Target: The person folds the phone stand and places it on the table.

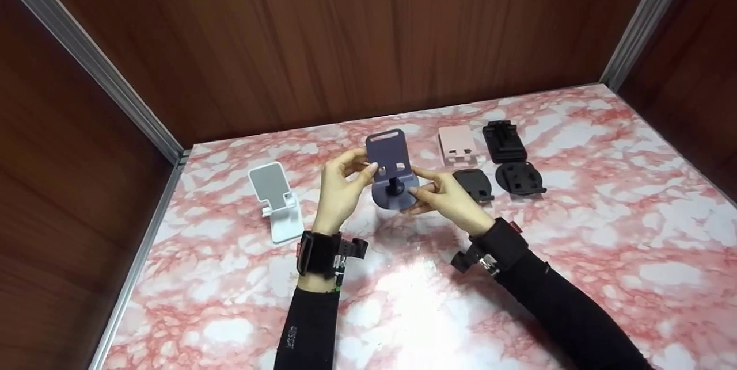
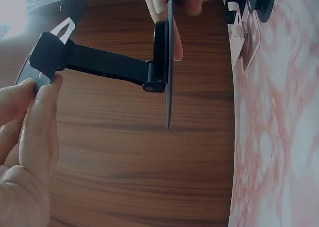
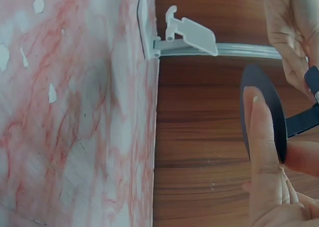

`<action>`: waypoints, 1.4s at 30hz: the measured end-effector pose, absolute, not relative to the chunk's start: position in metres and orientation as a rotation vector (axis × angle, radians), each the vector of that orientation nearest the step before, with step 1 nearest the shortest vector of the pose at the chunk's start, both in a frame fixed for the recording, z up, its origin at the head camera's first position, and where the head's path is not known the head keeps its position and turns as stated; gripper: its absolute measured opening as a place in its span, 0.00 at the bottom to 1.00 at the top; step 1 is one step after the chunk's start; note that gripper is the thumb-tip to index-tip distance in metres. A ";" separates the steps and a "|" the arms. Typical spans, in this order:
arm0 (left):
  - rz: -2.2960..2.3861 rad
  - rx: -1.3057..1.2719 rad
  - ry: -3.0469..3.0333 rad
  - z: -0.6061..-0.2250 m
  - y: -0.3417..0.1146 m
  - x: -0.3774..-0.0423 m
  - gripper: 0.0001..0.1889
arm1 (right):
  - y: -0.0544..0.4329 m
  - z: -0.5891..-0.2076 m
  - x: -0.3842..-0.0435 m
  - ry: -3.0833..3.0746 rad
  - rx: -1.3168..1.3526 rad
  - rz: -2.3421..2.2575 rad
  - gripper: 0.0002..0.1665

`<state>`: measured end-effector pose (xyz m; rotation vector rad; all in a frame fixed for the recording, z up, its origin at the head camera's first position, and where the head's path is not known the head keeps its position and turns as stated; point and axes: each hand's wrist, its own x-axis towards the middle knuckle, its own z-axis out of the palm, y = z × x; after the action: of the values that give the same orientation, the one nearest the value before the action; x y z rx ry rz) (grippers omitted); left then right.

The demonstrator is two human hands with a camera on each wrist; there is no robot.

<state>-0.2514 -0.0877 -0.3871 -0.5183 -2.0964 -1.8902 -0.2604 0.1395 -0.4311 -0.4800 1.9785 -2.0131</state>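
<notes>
A dark purple phone stand is held above the table in both hands, its slotted plate raised over a round base. My left hand pinches the left edge of the plate between thumb and fingers. On the other side, my right hand grips the round base, thumb above and fingers beneath. Seen side-on in the left wrist view, a hinged arm spans from the plate to the disc-shaped base. In the right wrist view, the fingers of the right hand lie across the underside of the base.
An unfolded white phone stand is at the left on the pink marbled table. To the right lie a pink stand, a black stand and two dark round-based stands. Wooden panels enclose the table.
</notes>
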 end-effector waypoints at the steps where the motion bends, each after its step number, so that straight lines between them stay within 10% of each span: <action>1: -1.882 -0.531 -2.101 -0.387 -0.088 -0.252 0.11 | 0.140 -0.430 -0.260 1.972 -0.487 -2.006 0.39; 42: -1.918 -0.519 -2.137 -0.388 -0.077 -0.251 0.12 | 0.144 -0.433 -0.264 1.837 -0.431 -2.147 0.26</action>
<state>-0.2508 -0.0767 -0.3880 -0.5190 -2.1374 -1.9182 -0.2638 0.1435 -0.4332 -0.4311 1.8373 -2.1475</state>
